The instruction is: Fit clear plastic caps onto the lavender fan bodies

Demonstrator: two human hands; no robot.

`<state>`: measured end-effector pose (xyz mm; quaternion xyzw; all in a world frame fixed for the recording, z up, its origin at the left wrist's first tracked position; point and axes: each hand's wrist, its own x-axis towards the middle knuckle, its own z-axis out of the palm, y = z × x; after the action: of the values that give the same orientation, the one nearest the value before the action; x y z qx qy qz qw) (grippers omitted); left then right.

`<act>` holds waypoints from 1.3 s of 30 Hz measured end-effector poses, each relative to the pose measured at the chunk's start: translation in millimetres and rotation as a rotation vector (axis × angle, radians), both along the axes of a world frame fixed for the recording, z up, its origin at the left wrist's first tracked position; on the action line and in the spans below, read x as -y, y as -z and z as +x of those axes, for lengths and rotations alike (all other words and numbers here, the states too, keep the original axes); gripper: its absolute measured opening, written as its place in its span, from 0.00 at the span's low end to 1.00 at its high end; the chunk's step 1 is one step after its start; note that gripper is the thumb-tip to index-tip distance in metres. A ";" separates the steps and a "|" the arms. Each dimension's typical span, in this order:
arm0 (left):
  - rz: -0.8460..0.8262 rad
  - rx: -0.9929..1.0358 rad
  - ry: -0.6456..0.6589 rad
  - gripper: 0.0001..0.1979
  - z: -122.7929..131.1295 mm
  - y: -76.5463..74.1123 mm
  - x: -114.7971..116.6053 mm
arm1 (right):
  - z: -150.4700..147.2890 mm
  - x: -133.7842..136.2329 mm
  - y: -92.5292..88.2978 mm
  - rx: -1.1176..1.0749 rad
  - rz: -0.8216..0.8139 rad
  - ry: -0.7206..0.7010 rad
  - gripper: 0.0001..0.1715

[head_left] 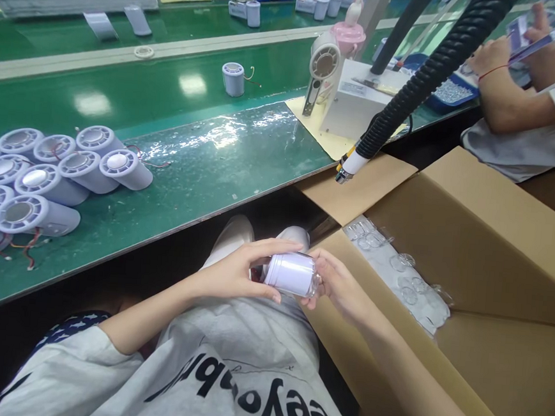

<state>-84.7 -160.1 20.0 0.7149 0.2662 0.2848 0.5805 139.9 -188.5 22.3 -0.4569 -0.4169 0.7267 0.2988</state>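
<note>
Above my lap I hold a pale lavender cylinder (291, 273) on its side, with clear plastic around its right end. My left hand (234, 270) wraps its left end, thumb and fingers closed along both sides. At the right end, the fingers of my right hand (336, 284) pinch the clear plastic. Part of the cylinder's left end is hidden in my left palm. Similar lavender cylinders (41, 215) with vented round ends and thin wires lie grouped on the green bench at the left.
An open cardboard box (483, 275) stands at my right, with clear plastic parts (401, 275) inside. A black corrugated hose (412, 84) hangs over the bench edge. Behind it are a white box-shaped device (353, 105) and a handheld fan (323, 64). A co-worker's arms (511, 98) are at upper right.
</note>
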 end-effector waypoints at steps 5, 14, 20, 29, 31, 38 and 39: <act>0.018 0.010 0.001 0.40 -0.3 1.1 0.3 | -6.4 0.7 1.2 -0.006 -0.084 0.033 0.31; 0.056 0.010 -0.001 0.39 -0.5 2.9 0.9 | -9.5 -1.8 -5.4 -0.080 -0.358 -0.043 0.37; -0.131 -0.025 -0.027 0.32 1.2 -7.7 4.4 | -8.1 -3.2 1.0 -0.125 -0.410 -0.167 0.46; -0.526 0.114 -0.087 0.31 -0.3 -9.4 7.4 | 7.6 5.1 7.9 0.375 0.959 -0.104 0.37; -0.540 0.092 -0.057 0.31 -1.8 -10.0 7.0 | 10.2 4.3 6.5 0.410 1.065 -0.165 0.31; -0.416 0.102 0.038 0.38 -7.5 -9.9 4.7 | 7.4 6.2 0.4 0.001 0.429 -0.078 0.30; -0.438 0.112 0.049 0.38 -8.0 -8.9 5.0 | 7.1 7.0 -0.1 -0.009 0.404 -0.073 0.30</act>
<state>-92.7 -165.1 28.9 0.5612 0.2715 0.2452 0.7425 147.0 -195.5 22.4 -0.3689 -0.5691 0.6408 0.3597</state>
